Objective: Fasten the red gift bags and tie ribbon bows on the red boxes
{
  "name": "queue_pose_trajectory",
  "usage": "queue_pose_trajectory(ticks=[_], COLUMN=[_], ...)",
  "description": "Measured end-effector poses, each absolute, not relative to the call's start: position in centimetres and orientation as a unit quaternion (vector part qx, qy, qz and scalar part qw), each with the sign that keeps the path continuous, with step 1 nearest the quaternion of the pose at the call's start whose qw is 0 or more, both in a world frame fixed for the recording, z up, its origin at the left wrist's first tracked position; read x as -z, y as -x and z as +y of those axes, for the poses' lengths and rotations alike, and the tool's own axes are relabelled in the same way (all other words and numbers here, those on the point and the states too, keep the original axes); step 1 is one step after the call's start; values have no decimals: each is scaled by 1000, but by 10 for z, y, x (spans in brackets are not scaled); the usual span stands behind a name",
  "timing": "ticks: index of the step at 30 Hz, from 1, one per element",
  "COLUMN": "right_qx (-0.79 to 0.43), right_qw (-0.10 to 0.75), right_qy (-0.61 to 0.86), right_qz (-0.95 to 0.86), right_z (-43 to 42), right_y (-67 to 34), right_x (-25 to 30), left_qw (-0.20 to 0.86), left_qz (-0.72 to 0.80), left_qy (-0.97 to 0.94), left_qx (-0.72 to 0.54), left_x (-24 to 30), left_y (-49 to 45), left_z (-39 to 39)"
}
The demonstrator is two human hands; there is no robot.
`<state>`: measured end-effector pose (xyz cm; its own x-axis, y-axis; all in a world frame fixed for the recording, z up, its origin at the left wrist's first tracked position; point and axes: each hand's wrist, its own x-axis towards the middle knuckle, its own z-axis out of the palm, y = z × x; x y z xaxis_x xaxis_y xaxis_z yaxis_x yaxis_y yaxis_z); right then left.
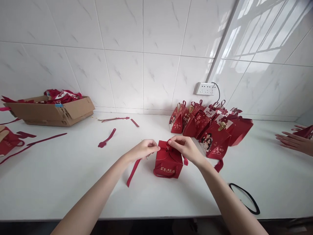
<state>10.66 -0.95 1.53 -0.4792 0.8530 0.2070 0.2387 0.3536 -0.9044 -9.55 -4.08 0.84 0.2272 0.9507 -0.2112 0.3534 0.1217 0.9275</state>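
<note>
A small red gift box (168, 164) with gold lettering and a twisted cord handle on its front stands on the table between my hands. My left hand (145, 148) is closed in a pinch at the box's upper left edge, on a red ribbon (133, 173) whose tail hangs down to the tabletop. Over the top of the box, my right hand (182, 147) pinches the ribbon near the middle of the folded flaps. Another ribbon end (186, 161) shows just right of the box. My fingers partly cover the crossing on top.
Several finished-looking red gift boxes (215, 140) stand at the back right, below a power strip (207, 88). A cardboard box (49, 112) of red ribbons sits back left. Loose ribbon pieces (107, 138) and a black band (246, 197) lie around. Another person's hand (293, 140) is at far right.
</note>
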Motion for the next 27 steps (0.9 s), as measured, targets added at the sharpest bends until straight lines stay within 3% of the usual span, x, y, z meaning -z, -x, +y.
queue_pose_trajectory(ticks=[5,12,16,27], right_qx=[-416,-431,-393,-446], right_qw=[454,415,438,445], right_qy=[415,384,395,389], right_qz=[-670,-704,-705,-672], right_z=[-19,-22,-18,34], right_y=[-100,-105,-98,-97], right_x=[2,1,6,4], left_qw=[381,281,237,217], left_qz=[522,562,589,579], left_qy=[-717,-755,-762,-786], left_qx=[-261,-187,-129,8], left_x=[-21,-41,-52,-84], left_y=[97,101,97,75], left_z=[-49,-59,-60,-27])
